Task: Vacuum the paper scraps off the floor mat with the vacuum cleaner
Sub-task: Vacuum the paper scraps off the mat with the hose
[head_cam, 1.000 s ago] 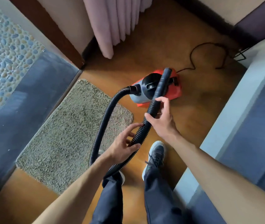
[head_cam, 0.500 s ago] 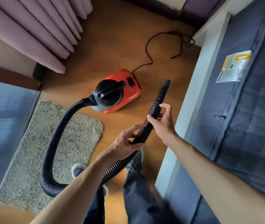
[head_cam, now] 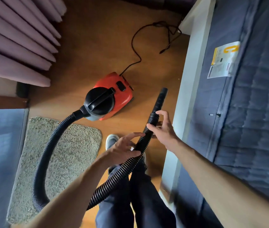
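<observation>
- The vacuum cleaner (head_cam: 109, 97), red with a black top, stands on the wooden floor (head_cam: 97, 46) just past the far right corner of the floor mat (head_cam: 68, 150)
- Its ribbed black hose (head_cam: 48, 153) leaves the front of the machine, sweeps over the mat's far edge, loops round by the near left edge and rises to the hands
- The left hand (head_cam: 122, 148) holds the hose loosely, thumb under it and fingers half spread over the top, forefinger stretched out
- The right hand (head_cam: 163, 130) pinches the hose higher up between thumb and fingers, forefinger lifted, just below the smooth nozzle (head_cam: 161, 99)
- The nozzle points up and away, above bare floor beside the bed (head_cam: 253, 112), well apart from the mat
- The power cord (head_cam: 135, 51) trails from the machine's rear toward the far end of the floor; whether it is plugged in I cannot tell
- No paper scraps can be made out on the mat's pile; they may be too small to see
- Judged from this, the work is at its start: the hose is in hand, and lowering the nozzle and sweeping the mat are still to do
</observation>
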